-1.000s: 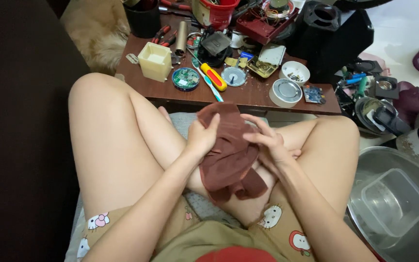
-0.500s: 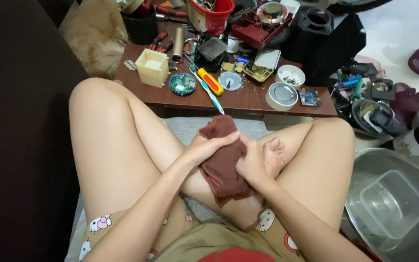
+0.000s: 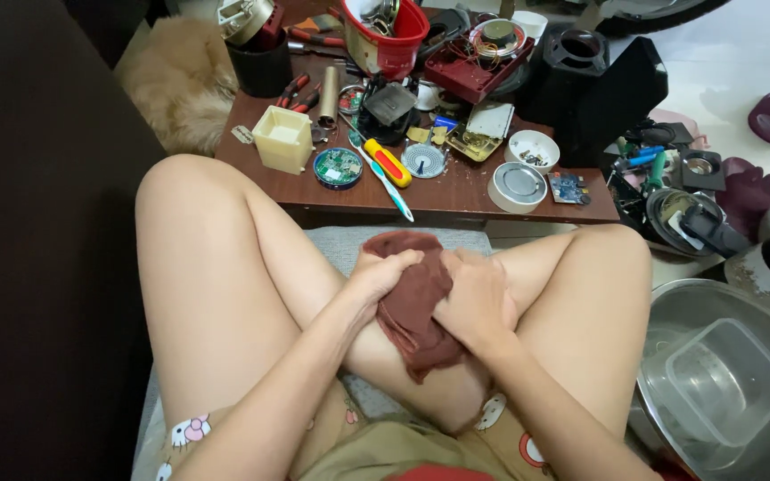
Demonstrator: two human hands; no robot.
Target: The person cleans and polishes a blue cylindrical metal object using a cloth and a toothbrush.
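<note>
Both grips clenched on brown cloth (image 3: 413,307) — left hand (image 3: 383,274), right hand (image 3: 474,303) — bunched over my crossed leg (cluttered worktop (image 3: 456,191) beyond).

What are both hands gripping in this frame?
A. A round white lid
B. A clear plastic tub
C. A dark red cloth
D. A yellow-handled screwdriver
C: the left hand and right hand both clutch the dark red cloth over the crossed legs; the screwdriver lies on the table.
</note>
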